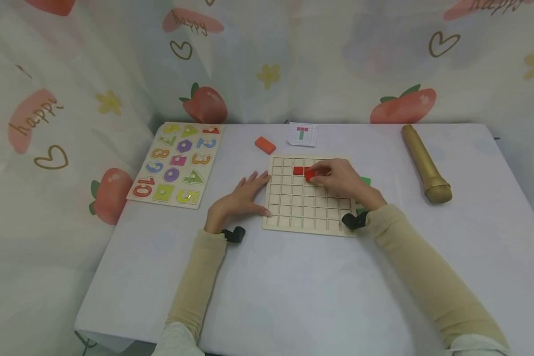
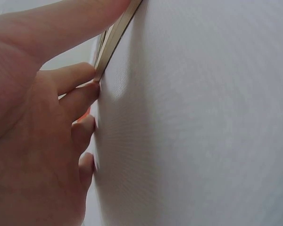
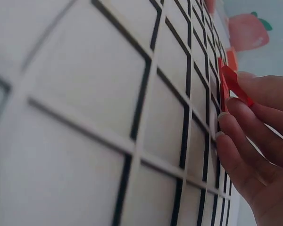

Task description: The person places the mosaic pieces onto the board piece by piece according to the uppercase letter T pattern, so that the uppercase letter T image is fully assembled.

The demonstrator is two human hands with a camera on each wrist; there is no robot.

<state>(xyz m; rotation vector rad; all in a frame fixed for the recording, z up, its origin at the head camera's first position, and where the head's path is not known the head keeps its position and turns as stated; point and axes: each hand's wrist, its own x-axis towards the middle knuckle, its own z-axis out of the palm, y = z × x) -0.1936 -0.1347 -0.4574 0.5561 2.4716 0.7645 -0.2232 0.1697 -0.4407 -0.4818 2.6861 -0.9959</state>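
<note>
A wooden grid board (image 1: 293, 211) lies on the table. One red square tile (image 1: 298, 170) sits in a cell of its upper part. My right hand (image 1: 338, 177) pinches another red square tile (image 1: 310, 175) between thumb and fingers, just right of the first. The right wrist view shows this pinched tile (image 3: 237, 86) tilted, close to the grid. With fingers spread, my left hand (image 1: 242, 198) touches the board's left edge. In the left wrist view its fingers (image 2: 80, 99) are at the side of the board (image 2: 114, 40).
Behind the board are an orange block (image 1: 265, 145) and a small pattern card (image 1: 302, 134) with a coloured T shape. Green pieces (image 1: 365, 181) lie partly hidden beside the right forearm. A number puzzle board (image 1: 173, 165) lies at left, a gold microphone (image 1: 427, 165) at right.
</note>
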